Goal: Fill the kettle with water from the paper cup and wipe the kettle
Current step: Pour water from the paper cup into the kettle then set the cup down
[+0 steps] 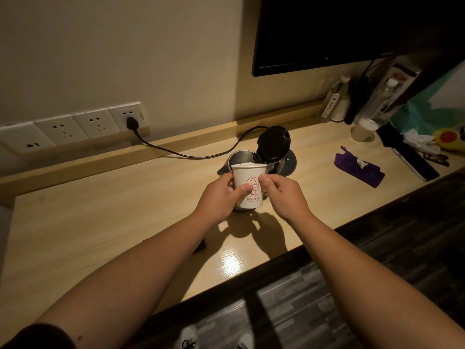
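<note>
White paper, red logo: the cup [249, 185] sits upright between both my hands, held in front of the kettle [240, 157] and hiding much of its steel body. My left hand [221, 196] wraps the cup's left side, thumb pressed across the printed face; my right hand [283, 193] pinches the right wall near the rim with thumb and forefinger. Both sets of fingers are closed on the cup. I cannot tell from here whether there is water in it.

The kettle stands on the pale wood desk [100, 222], its black lid [274, 142] swung up and open behind the cup's rim. Its round base [289, 163] shows just to the right. A black cord [176, 153] runs from there along the desk's back edge to a plug [132, 122] in the rightmost of the wall sockets [75, 128].

To the right, well apart from the kettle, a purple cloth [358, 170] lies flat on the desk with a small white scrap on it. Bottles [334, 102] and clutter crowd the far right corner beneath a dark screen [352, 28]. Shadows of hands and cup fall on the desk toward me.
</note>
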